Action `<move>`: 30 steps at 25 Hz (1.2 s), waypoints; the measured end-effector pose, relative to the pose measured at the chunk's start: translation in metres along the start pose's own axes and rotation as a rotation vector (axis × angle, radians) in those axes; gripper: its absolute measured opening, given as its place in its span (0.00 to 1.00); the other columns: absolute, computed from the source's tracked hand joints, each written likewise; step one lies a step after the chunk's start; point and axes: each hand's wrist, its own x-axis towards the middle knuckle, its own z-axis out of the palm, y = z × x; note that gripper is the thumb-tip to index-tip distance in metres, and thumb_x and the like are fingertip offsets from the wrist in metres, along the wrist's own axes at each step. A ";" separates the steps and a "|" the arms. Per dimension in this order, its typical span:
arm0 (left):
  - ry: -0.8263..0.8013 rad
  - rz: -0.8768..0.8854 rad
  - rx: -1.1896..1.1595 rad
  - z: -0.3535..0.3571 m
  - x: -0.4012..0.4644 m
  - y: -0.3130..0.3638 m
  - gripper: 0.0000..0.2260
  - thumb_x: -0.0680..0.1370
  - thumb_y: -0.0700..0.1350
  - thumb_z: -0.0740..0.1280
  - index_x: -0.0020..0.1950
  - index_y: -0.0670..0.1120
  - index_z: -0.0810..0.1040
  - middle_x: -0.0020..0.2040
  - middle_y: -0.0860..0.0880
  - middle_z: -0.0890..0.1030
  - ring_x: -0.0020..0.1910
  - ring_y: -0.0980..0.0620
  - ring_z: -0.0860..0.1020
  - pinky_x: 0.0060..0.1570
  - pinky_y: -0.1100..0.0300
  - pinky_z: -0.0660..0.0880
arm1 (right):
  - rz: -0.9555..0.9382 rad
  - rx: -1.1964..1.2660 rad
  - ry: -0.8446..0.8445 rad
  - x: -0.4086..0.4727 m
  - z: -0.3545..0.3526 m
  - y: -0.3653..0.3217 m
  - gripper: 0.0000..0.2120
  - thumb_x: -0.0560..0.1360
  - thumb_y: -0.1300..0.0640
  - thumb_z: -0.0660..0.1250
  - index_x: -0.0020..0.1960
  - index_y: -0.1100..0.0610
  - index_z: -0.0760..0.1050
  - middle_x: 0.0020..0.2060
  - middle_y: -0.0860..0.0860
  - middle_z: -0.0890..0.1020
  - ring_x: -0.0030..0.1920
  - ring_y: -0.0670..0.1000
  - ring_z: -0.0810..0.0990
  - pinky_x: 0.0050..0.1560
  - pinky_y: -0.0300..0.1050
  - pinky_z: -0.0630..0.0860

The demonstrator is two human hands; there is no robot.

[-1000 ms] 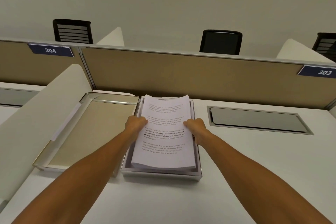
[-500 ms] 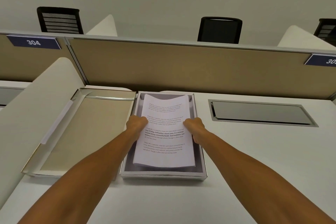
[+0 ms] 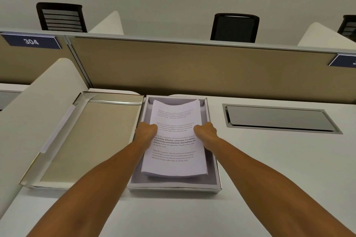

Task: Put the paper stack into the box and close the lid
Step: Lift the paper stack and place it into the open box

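A white paper stack (image 3: pixel 174 152) with printed text sits inside the open grey box (image 3: pixel 174 185) in the middle of the desk, its long edges curved slightly upward. My left hand (image 3: pixel 146 131) grips the stack's left edge and my right hand (image 3: pixel 205 132) grips its right edge, both inside the box walls. The box lid (image 3: pixel 86 140) lies upside down just left of the box, its beige inside facing up, touching the box's left wall.
A tan partition (image 3: pixel 192 67) stands right behind the box. A white curved side divider (image 3: pixel 32 113) rises at the left, against the lid. A recessed metal cable hatch (image 3: pixel 279 118) is set into the white desk (image 3: pixel 289 169) at the right. Black chairs stand beyond the partition.
Both hands have lowered the paper stack from above the box rim down into the box; the far end of the stack now lies within the walls.
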 end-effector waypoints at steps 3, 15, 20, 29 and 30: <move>0.026 0.039 0.039 0.002 0.000 -0.004 0.06 0.77 0.38 0.63 0.40 0.41 0.72 0.35 0.47 0.75 0.31 0.50 0.74 0.29 0.61 0.71 | -0.023 -0.059 -0.002 0.001 -0.001 -0.001 0.05 0.79 0.56 0.63 0.49 0.57 0.70 0.37 0.50 0.76 0.35 0.49 0.75 0.44 0.46 0.78; -0.004 0.145 0.195 0.000 -0.003 -0.008 0.11 0.77 0.42 0.65 0.35 0.45 0.71 0.34 0.49 0.76 0.31 0.51 0.76 0.36 0.57 0.77 | -0.025 -0.235 -0.092 -0.013 0.013 -0.003 0.17 0.77 0.59 0.61 0.62 0.68 0.72 0.51 0.57 0.80 0.42 0.52 0.76 0.37 0.43 0.72; -0.012 0.162 0.175 0.002 -0.006 -0.009 0.13 0.78 0.43 0.65 0.33 0.49 0.68 0.34 0.51 0.75 0.31 0.53 0.74 0.33 0.60 0.74 | 0.025 -0.214 -0.124 -0.016 0.015 -0.003 0.30 0.78 0.59 0.59 0.77 0.64 0.52 0.55 0.58 0.78 0.50 0.54 0.79 0.43 0.45 0.74; -0.023 0.072 0.062 0.002 -0.004 -0.004 0.10 0.75 0.44 0.66 0.34 0.45 0.70 0.33 0.49 0.75 0.30 0.51 0.73 0.31 0.61 0.68 | 0.110 -0.019 -0.097 -0.012 0.015 -0.008 0.35 0.79 0.54 0.59 0.78 0.66 0.47 0.56 0.56 0.76 0.52 0.54 0.74 0.45 0.46 0.72; -0.025 0.075 0.075 0.002 -0.004 -0.005 0.10 0.75 0.44 0.66 0.35 0.46 0.71 0.33 0.49 0.76 0.30 0.51 0.74 0.31 0.61 0.69 | 0.110 -0.019 -0.086 -0.013 0.015 -0.008 0.34 0.79 0.53 0.59 0.78 0.65 0.49 0.54 0.55 0.77 0.50 0.54 0.74 0.43 0.45 0.72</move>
